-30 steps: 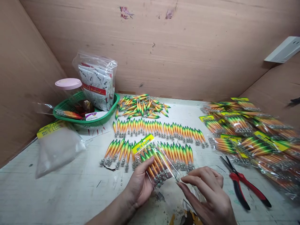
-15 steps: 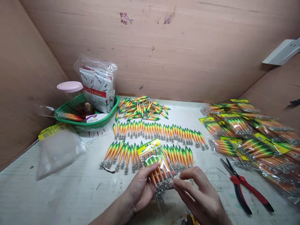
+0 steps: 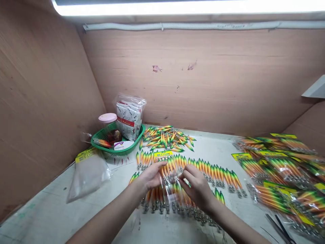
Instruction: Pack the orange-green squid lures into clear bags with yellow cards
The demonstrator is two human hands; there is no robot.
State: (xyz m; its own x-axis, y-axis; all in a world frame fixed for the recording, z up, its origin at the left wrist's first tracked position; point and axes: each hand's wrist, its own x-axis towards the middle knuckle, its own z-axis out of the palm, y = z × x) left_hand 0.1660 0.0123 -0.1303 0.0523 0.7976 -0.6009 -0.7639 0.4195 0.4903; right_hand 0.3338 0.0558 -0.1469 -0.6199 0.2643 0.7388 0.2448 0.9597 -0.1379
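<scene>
In the head view, my left hand (image 3: 151, 175) grips a clear plastic packet of fishing lures (image 3: 168, 169), its thumb across the front. The packet has a yellow header and holds several orange-and-green lures with metal hooks at the lower end. My right hand (image 3: 194, 184) is at the packet's lower right side, fingers pinched on its clear plastic edge. Behind and below the packet lie rows of loose lures (image 3: 208, 171), hooks toward me. A heap of loose lures (image 3: 165, 138) lies farther back.
At left stands a green basket (image 3: 127, 150) with a lidded jar (image 3: 108, 118) and bagged sachets (image 3: 129, 118). In front lie empty header bags (image 3: 88, 179). Filled lure packets (image 3: 276, 195) pile up at right, near pliers (image 3: 279, 230). A lamp (image 3: 177, 8) hangs overhead.
The camera has tilted up, bringing the lamp and pipe into view. Both hands have moved farther forward over the rows with the packet, and the right fingers have closed on its edge.
</scene>
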